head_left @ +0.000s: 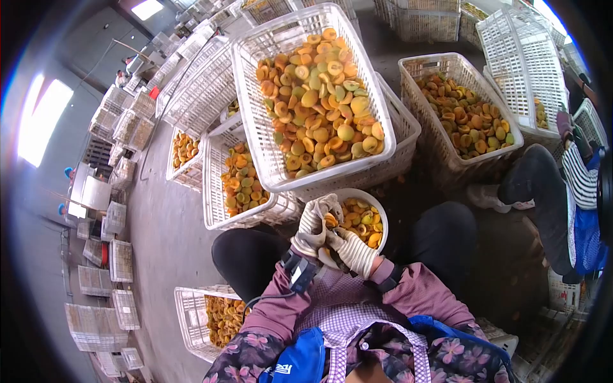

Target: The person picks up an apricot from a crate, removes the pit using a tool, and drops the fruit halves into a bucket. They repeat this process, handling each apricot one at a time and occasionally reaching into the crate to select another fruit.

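My left hand (pixel 313 225), in a pale striped work glove, is closed around an orange apricot (pixel 330 220) at the near left rim of a white bucket. My right hand (pixel 355 251), gloved too, is closed just below and to the right, its fingertips close to the apricot. A small dark shape shows at those fingertips; what it is I cannot make out. Yellow-orange apricot pieces (pixel 363 220) fill the white bucket (pixel 384 222) between my knees. Beyond it, a white plastic crate (pixel 274 185) of apricot halves (pixel 313 105) rests on another crate.
More crates of apricots stand left (pixel 217 223), right (pixel 440 156) and at my lower left (pixel 191 325). Another person's bent leg (pixel 539 198) and striped sleeve (pixel 580 175) are at the right. Stacked crates (pixel 118 262) line the far left of the floor.
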Demonstrator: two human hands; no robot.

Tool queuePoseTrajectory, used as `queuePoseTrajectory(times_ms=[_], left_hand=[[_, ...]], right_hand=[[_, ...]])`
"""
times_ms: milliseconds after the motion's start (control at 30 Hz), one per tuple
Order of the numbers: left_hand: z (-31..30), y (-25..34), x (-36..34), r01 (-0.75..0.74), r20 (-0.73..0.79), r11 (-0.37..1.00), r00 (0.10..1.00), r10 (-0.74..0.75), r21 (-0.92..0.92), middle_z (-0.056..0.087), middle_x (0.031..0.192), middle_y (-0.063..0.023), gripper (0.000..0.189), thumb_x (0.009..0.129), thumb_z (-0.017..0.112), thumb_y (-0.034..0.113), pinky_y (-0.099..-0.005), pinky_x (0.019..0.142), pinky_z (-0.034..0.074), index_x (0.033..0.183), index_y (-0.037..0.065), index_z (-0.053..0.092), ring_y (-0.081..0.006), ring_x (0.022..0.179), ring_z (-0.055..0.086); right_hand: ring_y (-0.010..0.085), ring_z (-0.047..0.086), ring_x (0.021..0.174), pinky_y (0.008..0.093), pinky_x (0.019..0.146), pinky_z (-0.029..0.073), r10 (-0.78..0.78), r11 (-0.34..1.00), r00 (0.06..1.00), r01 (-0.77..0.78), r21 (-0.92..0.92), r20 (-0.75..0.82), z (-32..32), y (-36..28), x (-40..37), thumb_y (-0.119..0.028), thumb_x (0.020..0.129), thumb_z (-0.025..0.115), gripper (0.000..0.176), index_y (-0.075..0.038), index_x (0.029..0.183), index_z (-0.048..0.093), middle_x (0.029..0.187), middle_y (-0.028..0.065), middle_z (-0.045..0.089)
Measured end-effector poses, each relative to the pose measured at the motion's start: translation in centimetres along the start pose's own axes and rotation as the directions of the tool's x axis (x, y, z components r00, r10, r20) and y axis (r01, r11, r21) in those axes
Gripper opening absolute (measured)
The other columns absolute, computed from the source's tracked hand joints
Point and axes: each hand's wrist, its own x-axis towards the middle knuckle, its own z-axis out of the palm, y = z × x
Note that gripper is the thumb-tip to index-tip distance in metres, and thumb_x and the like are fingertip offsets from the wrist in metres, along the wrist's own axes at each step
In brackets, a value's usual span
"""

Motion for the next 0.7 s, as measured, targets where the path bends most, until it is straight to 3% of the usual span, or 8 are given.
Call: queuePoseTrajectory(times_ms=[167, 233, 267, 300, 367, 467, 567, 700], left_hand=[[-1.5, -1.1, 0.6, 0.376, 0.284, 0.757, 0.923, -0.259, -0.534, 0.051, 0.060, -0.0086, 0.038, 0.094, 0.043, 0.033, -0.0280, 0.054, 0.043, 0.072, 0.004, 0.052, -0.0188, 0.056, 0.050], [-0.6, 2.0, 1.6, 0.184, -0.145, 0.792, 0.935, -0.324, -0.582, 0.054, 0.063, -0.0087, 0.037, 0.091, 0.048, 0.038, -0.0287, 0.057, 0.046, 0.075, 0.004, 0.053, -0.0203, 0.060, 0.055], [-3.0, 0.6, 2.7, 0.075, -0.335, 0.671, 0.822, -0.460, -0.738, 0.057, 0.071, -0.0087, 0.040, 0.088, 0.050, 0.043, -0.0284, 0.062, 0.049, 0.079, 0.004, 0.054, -0.0217, 0.067, 0.058], [-6.2, -0.3, 3.4, -0.132, -0.128, 0.020, 0.893, -0.432, -0.991, 0.060, 0.081, -0.0091, 0.042, 0.088, 0.049, 0.044, -0.0313, 0.068, 0.052, 0.086, 0.003, 0.056, -0.0248, 0.072, 0.059], [-5.9, 2.4, 5.2, -0.426, -0.444, 0.148, 0.773, -0.454, -0.893, 0.062, 0.086, -0.0111, 0.044, 0.088, 0.048, 0.045, -0.0375, 0.080, 0.049, 0.093, 0.002, 0.059, -0.0275, 0.080, 0.058], [-7.9, -2.6, 5.5, -0.168, -0.211, 0.158, 0.926, -0.312, -0.973, 0.061, 0.086, -0.0102, 0.041, 0.088, 0.050, 0.045, -0.0388, 0.084, 0.047, 0.093, 0.005, 0.059, -0.0256, 0.083, 0.058], [-4.4, -2.4, 6.3, 0.198, -0.165, 0.631, 0.868, -0.468, -0.750, 0.061, 0.085, -0.0084, 0.038, 0.087, 0.052, 0.044, -0.0376, 0.081, 0.047, 0.094, 0.008, 0.058, -0.0255, 0.082, 0.059], [-2.9, -0.9, 8.4, 0.132, -0.291, 0.969, 0.938, -0.191, -0.208, 0.061, 0.084, -0.0037, 0.021, 0.091, 0.051, 0.028, -0.0283, 0.068, 0.048, 0.094, 0.008, 0.058, -0.0149, 0.075, 0.058]], right_hand=[[0.0080, 0.030, 0.034, 0.0215, 0.034, 0.024, 0.382, 0.772, 0.853, -0.506, 0.384, 0.356, 0.2, -3.0, -1.6, -0.047, 0.089, 0.049, 0.038, -0.010, 0.083, 0.053, 0.047, -0.0038, 0.038], [0.0077, 0.031, 0.032, 0.0195, 0.033, 0.027, 0.243, 0.683, 0.842, -0.501, 0.531, 0.482, 0.4, -3.9, -2.1, -0.040, 0.090, 0.048, 0.035, -0.008, 0.079, 0.053, 0.045, -0.0021, 0.039], [0.0077, 0.032, 0.032, 0.0196, 0.033, 0.027, 0.205, 0.668, 0.836, -0.500, 0.551, 0.509, 0.6, -4.0, -2.2, -0.039, 0.089, 0.050, 0.033, -0.008, 0.080, 0.054, 0.046, -0.0017, 0.039], [0.0077, 0.031, 0.032, 0.0196, 0.033, 0.026, 0.242, 0.690, 0.821, -0.520, 0.503, 0.517, 0.6, -4.2, -2.3, -0.039, 0.089, 0.050, 0.032, -0.009, 0.080, 0.053, 0.045, -0.0019, 0.039], [0.0076, 0.032, 0.032, 0.0196, 0.033, 0.026, 0.270, 0.711, 0.844, -0.499, 0.495, 0.463, 0.9, -3.7, -2.1, -0.038, 0.090, 0.050, 0.031, -0.009, 0.080, 0.054, 0.045, -0.0019, 0.039], [0.0075, 0.031, 0.032, 0.0196, 0.033, 0.026, 0.268, 0.661, 0.843, -0.514, 0.547, 0.467, 0.6, -3.3, -1.4, -0.039, 0.091, 0.049, 0.032, -0.009, 0.080, 0.055, 0.045, -0.0024, 0.039], [0.0076, 0.032, 0.032, 0.0201, 0.033, 0.026, 0.239, 0.610, 0.850, -0.508, 0.609, 0.470, 0.0, -3.6, -0.8, -0.040, 0.090, 0.048, 0.033, -0.009, 0.081, 0.055, 0.045, -0.0026, 0.039], [0.0079, 0.034, 0.033, 0.0217, 0.033, 0.029, 0.198, 0.558, 0.904, -0.423, 0.714, 0.380, -0.1, -3.8, -0.7, -0.042, 0.090, 0.049, 0.034, -0.009, 0.084, 0.054, 0.046, -0.0025, 0.039]])
